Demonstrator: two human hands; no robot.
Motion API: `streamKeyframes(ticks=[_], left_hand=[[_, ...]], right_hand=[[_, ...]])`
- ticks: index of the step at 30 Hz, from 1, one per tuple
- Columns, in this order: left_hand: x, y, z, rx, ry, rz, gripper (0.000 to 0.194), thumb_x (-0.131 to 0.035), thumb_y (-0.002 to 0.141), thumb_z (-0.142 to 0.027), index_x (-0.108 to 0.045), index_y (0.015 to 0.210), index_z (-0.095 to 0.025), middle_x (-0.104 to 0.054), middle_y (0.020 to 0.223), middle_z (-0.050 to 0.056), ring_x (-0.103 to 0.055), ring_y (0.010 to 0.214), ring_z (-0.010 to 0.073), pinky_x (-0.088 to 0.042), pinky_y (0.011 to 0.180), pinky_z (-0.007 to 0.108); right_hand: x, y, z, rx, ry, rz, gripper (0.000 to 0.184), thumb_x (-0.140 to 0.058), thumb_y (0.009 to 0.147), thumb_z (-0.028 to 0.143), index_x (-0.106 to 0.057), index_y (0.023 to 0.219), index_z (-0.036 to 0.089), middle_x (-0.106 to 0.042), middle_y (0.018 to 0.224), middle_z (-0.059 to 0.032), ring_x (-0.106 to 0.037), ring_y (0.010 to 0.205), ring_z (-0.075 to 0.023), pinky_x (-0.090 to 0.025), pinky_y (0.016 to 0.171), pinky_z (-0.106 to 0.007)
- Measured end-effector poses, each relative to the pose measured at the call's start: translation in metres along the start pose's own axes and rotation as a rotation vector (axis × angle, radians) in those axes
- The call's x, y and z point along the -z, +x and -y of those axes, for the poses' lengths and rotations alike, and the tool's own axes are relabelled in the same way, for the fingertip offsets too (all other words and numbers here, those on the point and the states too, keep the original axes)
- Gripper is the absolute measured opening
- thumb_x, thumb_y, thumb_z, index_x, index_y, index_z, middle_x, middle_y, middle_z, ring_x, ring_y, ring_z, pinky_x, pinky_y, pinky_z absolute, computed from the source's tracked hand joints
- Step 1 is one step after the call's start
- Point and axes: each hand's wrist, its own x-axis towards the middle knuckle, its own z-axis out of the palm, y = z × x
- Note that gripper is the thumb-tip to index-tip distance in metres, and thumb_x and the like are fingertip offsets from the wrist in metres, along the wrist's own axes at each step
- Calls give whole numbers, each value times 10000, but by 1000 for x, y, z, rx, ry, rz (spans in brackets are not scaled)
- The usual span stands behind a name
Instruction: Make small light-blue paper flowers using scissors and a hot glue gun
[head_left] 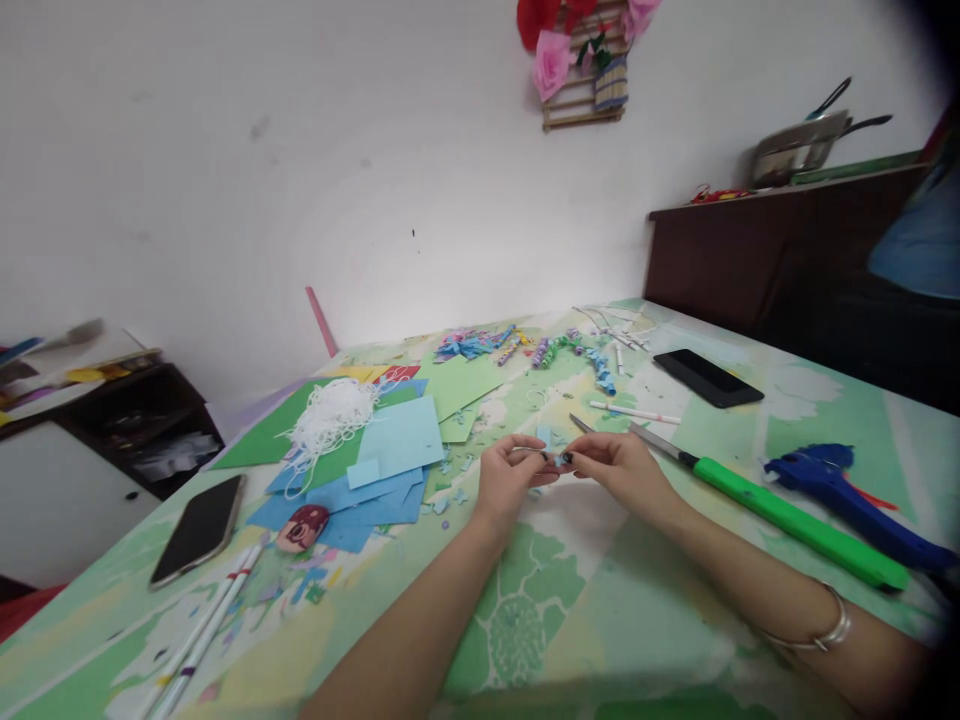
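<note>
My left hand (pixel 511 478) and my right hand (pixel 619 465) meet near the middle of the table, fingertips almost touching. Both are closed in a pinch on a small light-blue paper piece (pixel 557 460), whose exact shape is mostly hidden by the fingers. Just behind the fingers lies another bit of light-blue paper (pixel 543 436). A dark pointed blade tip (pixel 581 424) shows beyond my right hand. Left of my left hand, tiny blue paper cut-outs (pixel 459 497) are scattered on the flowered tablecloth (pixel 525 620).
Blue paper sheets (pixel 401 440), a heap of white string (pixel 334 420) and a phone (pixel 199 528) lie left. To the right are a green-handled knife (pixel 795 520), a blue glue gun (pixel 847 500) and a black phone (pixel 707 377). Curled paper strips (pixel 555 350) lie at the back.
</note>
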Motion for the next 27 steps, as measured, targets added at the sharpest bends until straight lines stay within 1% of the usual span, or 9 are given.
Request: streamKeyframes(ticks=[3, 6, 9, 12, 15, 21, 24, 27], left_hand=[[2, 1, -1, -25, 27, -28, 144, -609, 617, -162, -558, 746, -122, -664, 657, 73, -652, 625, 199, -518, 575, 287], [3, 2, -1, -60, 48, -39, 156, -616, 606, -176, -557, 744, -129, -657, 686, 73, -640, 621, 188, -486, 489, 240], [4, 2, 0, -115, 100, 40, 244, -675, 563, -204, -574, 774, -137, -648, 713, 63, -612, 611, 163, -457, 439, 210], [3, 2, 3, -144, 177, 98, 269, -692, 545, -214, -590, 781, -135, -623, 648, 40, -580, 585, 145, -461, 438, 215], [2, 4, 4, -129, 208, 76, 229, -661, 552, -174, -592, 766, -129, -600, 593, 27, -562, 562, 133, -474, 454, 222], [3, 7, 5, -102, 186, 66, 222, -646, 549, -154, -590, 763, -129, -606, 586, 26, -564, 543, 125, -486, 469, 225], [6, 8, 5, -84, 175, 67, 229, -641, 547, -147, -589, 770, -131, -616, 589, 30, -583, 562, 136, -483, 471, 220], [10, 10, 0, -83, 185, 32, 226, -646, 547, -143, -596, 767, -132, -623, 592, 35, -592, 569, 141, -482, 478, 222]], right_hand=[[0, 0, 2, -49, 38, 2, 170, -579, 699, 285, -632, 766, 138, -684, 727, -62, -654, 743, -210, -512, 642, -283], [0, -1, 4, -67, 20, -2, 175, -577, 703, 292, -635, 764, 138, -684, 706, -63, -653, 725, -198, -512, 641, -277], [0, -1, 6, -66, 2, 3, 184, -579, 699, 296, -640, 760, 134, -682, 671, -62, -647, 677, -180, -511, 609, -265], [-1, -1, 7, -73, 6, 34, 184, -580, 694, 300, -635, 733, 129, -662, 594, -46, -624, 589, -150, -503, 565, -247], [-1, -1, 7, -96, 36, 51, 193, -578, 695, 307, -626, 740, 125, -650, 552, -38, -605, 543, -135, -493, 539, -235], [1, 1, 4, -124, 70, 65, 210, -584, 697, 316, -618, 767, 121, -656, 557, -45, -607, 533, -134, -484, 527, -228], [4, 2, 2, -120, 49, 53, 240, -575, 710, 344, -620, 789, 122, -660, 573, -48, -611, 544, -136, -488, 533, -229], [6, 4, 1, -136, 4, 28, 259, -555, 729, 365, -622, 811, 130, -666, 591, -51, -611, 551, -134, -495, 543, -231]])
